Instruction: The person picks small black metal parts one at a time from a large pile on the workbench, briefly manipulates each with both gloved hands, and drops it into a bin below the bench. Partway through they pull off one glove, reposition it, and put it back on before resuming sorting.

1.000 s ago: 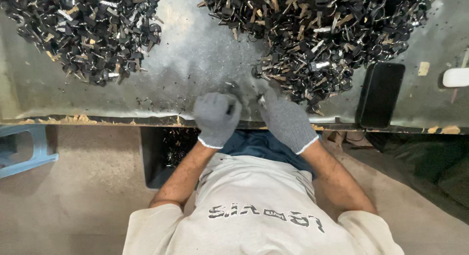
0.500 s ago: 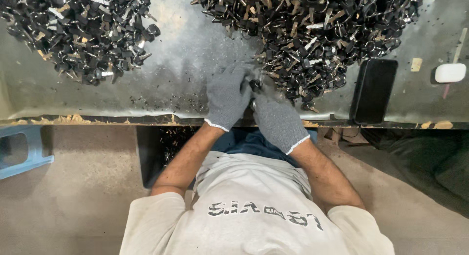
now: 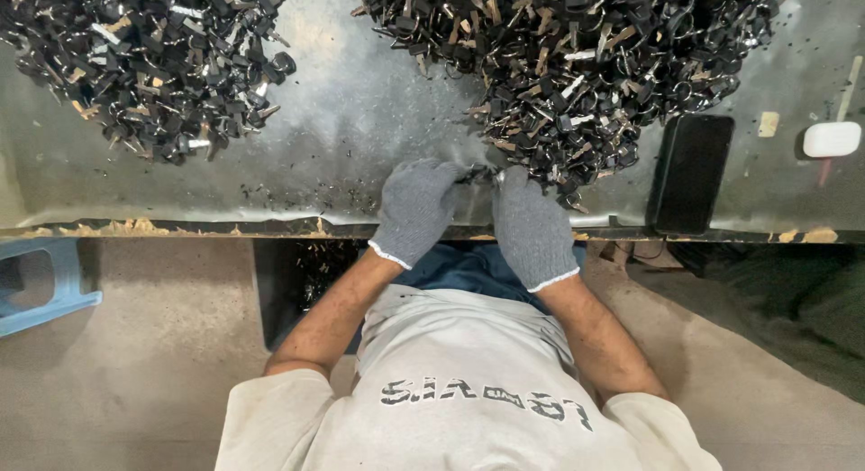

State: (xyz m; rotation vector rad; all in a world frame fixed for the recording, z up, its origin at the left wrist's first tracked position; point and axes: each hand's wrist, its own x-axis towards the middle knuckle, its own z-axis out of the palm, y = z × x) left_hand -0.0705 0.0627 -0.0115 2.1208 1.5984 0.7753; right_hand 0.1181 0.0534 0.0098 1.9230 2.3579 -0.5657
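Head view: small dark metal part [image 3: 476,173] pinched at near table edge [image 3: 180,229], between both gloved hands. Left hand [image 3: 416,210] closed on it; right hand [image 3: 532,226] closed on it too. Just beyond, large key pile [image 3: 577,65]; farther left, second pile [image 3: 144,65]; right, black phone [image 3: 690,173].

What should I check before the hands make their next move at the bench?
1. Left hand gloved: ok.
2. Right hand gloved: ok.
3. Small part held between both hands: ok; grip detail cannot tell.
4. Right pile within reach, touching the right fingertips: ok.
5. Left pile apart from the hands: ok.
6. Phone lies beside the right pile, near the bench edge: not ok.
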